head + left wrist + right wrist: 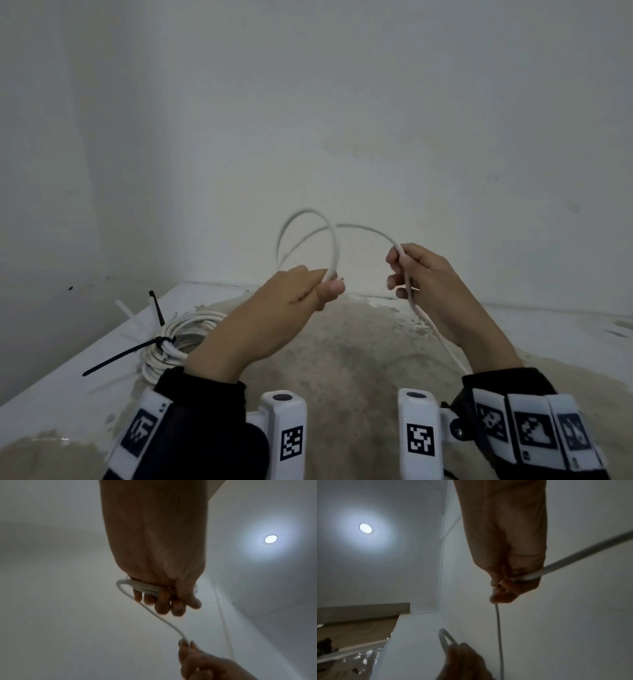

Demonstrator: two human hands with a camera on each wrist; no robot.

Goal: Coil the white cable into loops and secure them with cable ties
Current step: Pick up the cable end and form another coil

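My left hand (308,287) grips the gathered strands of a white cable (334,246) in front of me, with a loop arching up above the fist. In the left wrist view its fingers (161,601) curl round the bundled strands of the cable (145,586). My right hand (407,270) pinches the same cable a little to the right, and the cable runs on down past my right wrist. The right wrist view shows the thumb and fingers (503,591) closed on the cable (498,622).
A finished white cable coil (174,339) bound with a black cable tie (126,354) lies at the left on the stained floor (342,359). Another black tie (157,308) and pale ties (125,310) lie beside it. White walls enclose the corner.
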